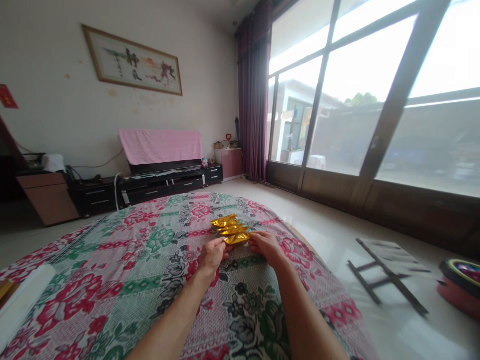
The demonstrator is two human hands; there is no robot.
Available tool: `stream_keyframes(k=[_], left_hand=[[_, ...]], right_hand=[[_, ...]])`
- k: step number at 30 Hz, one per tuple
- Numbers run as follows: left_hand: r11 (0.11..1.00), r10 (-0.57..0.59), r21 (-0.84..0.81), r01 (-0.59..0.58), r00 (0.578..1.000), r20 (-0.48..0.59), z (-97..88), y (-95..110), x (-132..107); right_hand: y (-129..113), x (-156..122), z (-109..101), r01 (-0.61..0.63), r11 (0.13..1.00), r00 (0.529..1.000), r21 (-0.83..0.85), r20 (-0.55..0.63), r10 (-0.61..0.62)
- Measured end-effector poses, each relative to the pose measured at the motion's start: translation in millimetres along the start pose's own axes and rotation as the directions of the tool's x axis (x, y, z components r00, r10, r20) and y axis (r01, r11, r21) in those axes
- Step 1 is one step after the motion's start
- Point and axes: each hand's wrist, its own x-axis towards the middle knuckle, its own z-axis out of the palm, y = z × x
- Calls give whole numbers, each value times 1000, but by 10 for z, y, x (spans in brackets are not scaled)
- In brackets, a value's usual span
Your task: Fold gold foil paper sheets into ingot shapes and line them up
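Note:
Both my hands reach out over a round table covered with a floral cloth [123, 280]. My left hand [212, 255] and my right hand [265, 246] are closed in a pinch on the two ends of a folded gold paper piece [237, 239]. Just beyond it lies a small row of several similar folded gold paper pieces [228, 224] on the cloth. My fingers are curled, and the gold piece sits between the two hands, low over the cloth.
A white roll [22, 300] lies at the table's left edge. A dark folding rack [386, 275] lies on the tiled floor at right, near a red and black round object [463, 287]. A low TV cabinet [150, 182] with a pink cover stands by the far wall.

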Motion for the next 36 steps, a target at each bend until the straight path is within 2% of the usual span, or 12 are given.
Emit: stream_keyframes(k=[15,27,31,36], left_hand=[[999,34,36,-35,999,30,1,-39,40],[997,35,65,-36,999,24,6,17,-18],[994,44,98,-48,998,46,5,31,-34],[977,34,211,-32,999,-5,31,79,-41]], right_hand=[[-21,-9,22,-17,1000,999,-19,-27,17],[-12,7,13,-12,998,1000,-56,-29,10],[-17,4,30,-11,997,999,-71,-45,8],[-19,11,50,-5,997,997,-81,-83,-2]])
